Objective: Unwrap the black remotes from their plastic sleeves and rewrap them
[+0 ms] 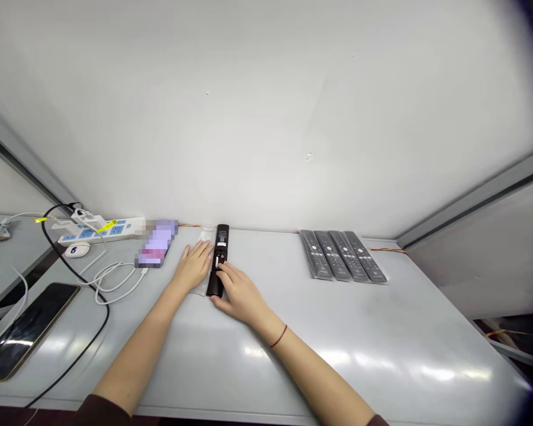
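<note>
Grey table (382, 331) — both hands (240, 293) on black remote (219, 260)

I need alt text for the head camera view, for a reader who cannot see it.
Two bare hands rest on a white table: the right hand grips a black remote, the left hand lies flat on a clear bag beside it. Four bagged remotes lie further right.

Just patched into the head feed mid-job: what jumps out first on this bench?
The black remote lying lengthwise at the middle of the white table, near the wall, with both hands on it: the left hand flat beside it on a clear bag, the right hand at its near end. Next, four grey remotes lined up side by side to the right.
</note>
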A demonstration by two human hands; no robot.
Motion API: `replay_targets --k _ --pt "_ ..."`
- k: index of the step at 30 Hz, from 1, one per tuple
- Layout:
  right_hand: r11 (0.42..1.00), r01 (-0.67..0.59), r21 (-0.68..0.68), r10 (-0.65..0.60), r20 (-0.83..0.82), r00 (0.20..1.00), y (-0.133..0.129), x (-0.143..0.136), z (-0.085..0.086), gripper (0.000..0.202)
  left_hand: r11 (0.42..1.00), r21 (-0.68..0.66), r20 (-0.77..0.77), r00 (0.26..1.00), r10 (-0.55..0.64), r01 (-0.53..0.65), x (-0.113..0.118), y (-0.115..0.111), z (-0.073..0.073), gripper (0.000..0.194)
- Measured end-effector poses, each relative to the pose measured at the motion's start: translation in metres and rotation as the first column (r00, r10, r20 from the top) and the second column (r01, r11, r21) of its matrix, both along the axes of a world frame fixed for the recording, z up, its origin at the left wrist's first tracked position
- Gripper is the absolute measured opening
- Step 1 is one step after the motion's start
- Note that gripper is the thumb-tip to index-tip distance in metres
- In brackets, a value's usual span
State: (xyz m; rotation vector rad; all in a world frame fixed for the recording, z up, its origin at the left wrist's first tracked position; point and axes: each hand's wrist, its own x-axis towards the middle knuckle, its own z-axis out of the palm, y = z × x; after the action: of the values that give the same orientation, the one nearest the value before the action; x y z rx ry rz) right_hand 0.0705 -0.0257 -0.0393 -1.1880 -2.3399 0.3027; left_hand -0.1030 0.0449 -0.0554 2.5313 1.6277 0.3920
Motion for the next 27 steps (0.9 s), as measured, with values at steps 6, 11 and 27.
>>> replay_targets --k 6,11,27 --pt "1.0 0.025 -0.009 -0.026 -0.028 0.999 -0.002 -0.002 -0.003 0.049 1.0 0.01 0.005 1.0 -0.002 0.002 0.0 0.0 0.0 0.046" --pt "1.0 0.017 -0.021 -0.018 -0.06 0.998 0.0 -0.001 -0.006 0.051 1.0 0.017 0.01 1.0 0.003 -0.003 0.0 0.0 -0.002 0.046" --pt "0.979 0.203 -0.017 -0.204 -0.029 0.979 0.003 0.044 0.019 0.045 0.997 0.077 0.28 0.959 -0.045 0.025 -0.006 0.001 -0.007 0.042"
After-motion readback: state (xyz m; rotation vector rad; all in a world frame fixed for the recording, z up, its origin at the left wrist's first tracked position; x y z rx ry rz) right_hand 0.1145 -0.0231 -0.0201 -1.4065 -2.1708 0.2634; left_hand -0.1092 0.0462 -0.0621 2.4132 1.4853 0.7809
